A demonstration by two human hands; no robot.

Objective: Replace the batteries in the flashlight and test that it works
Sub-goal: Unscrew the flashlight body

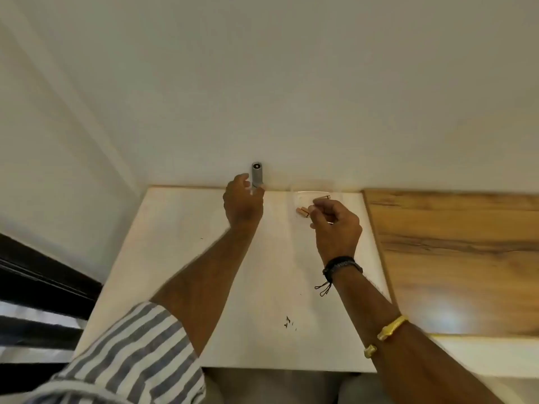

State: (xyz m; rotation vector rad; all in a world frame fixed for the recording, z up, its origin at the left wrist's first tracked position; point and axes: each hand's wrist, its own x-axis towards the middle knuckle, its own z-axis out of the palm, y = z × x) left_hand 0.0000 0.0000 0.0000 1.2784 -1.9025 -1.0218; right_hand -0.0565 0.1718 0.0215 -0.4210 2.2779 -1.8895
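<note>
Flashlight (257, 175) is being held upright at the far edge of the white table (180, 243), against the wall, fingers of the left hand (243, 206) wrapped around its lower body. Copper-coloured batteries (303, 211) are being pinched between the right hand (335, 225) fingertips. Another battery (323, 197) is lying just beyond, on the table.

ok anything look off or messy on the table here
Only small dark specks scattered on the white table near its front edge, like debris; what they are is unclear. The left hand holds the flashlight upright; batteries lie by the right hand.
</note>
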